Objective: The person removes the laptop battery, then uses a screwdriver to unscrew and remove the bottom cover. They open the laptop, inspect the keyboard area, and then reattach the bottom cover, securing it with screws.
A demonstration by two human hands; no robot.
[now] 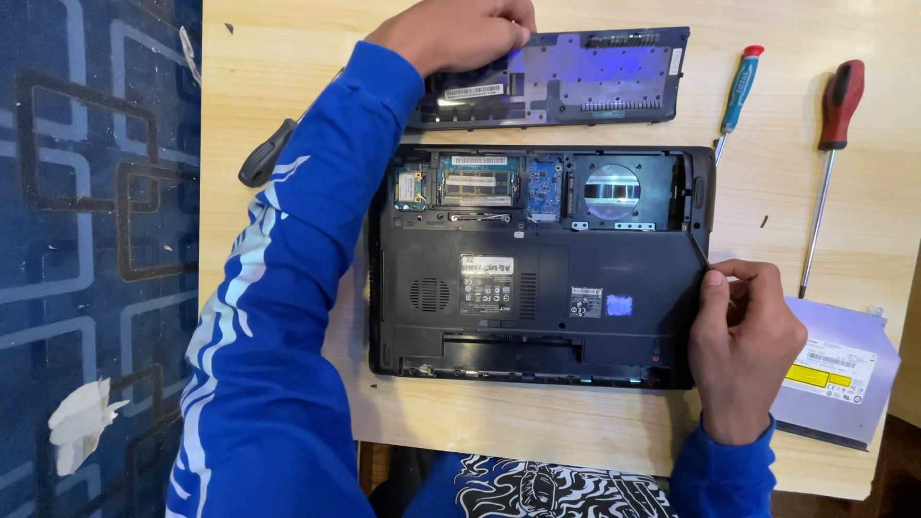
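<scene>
A black laptop lies upside down on the wooden table, its memory and drive bay uncovered along the far edge. The removed black access panel lies just beyond it. My left hand reaches across and curls its fingers on the panel's left end. At the laptop's right edge, my right hand pinches a thin dark tool whose tip touches the casing seam.
A teal screwdriver and a red-and-black one lie at the far right. A black-handled screwdriver pokes out under my left arm. A removed silver optical drive sits at the right corner. A blue patterned rug lies left.
</scene>
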